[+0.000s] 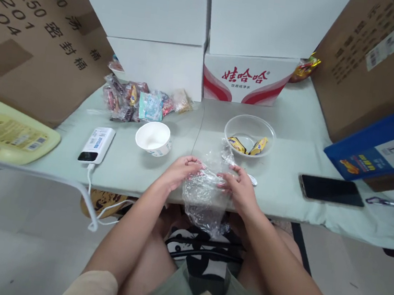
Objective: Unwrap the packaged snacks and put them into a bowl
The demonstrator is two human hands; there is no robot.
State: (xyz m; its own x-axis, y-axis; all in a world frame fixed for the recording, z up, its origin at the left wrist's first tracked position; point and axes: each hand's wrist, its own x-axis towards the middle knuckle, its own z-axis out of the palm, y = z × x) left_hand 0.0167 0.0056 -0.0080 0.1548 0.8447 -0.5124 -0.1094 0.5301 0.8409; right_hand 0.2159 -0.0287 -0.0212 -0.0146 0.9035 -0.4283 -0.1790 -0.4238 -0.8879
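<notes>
A crumpled sheet of clear plastic film (205, 197), perhaps a bag, hangs over the table's front edge toward my lap. My left hand (184, 170) pinches its upper left side. On the upper right side, the fingers of my right hand (240, 186) are closed on the same plastic. Just behind my right hand stands a clear round plastic bowl (251, 121) with two yellow-wrapped snacks (258, 146) inside. A white paper cup (153, 138) stands upright beyond my left hand. Partly covered by my right hand, a small white object (252, 180) lies on the cloth.
Wrapped snacks (130, 100) lie at the back left. A white power bank (97, 145) with a cable sits at left, near a yellow bottle (10, 130). At right are a phone (332, 190), a pen (389, 204) and a blue bottle (382, 143). Boxes (244, 79) wall the back.
</notes>
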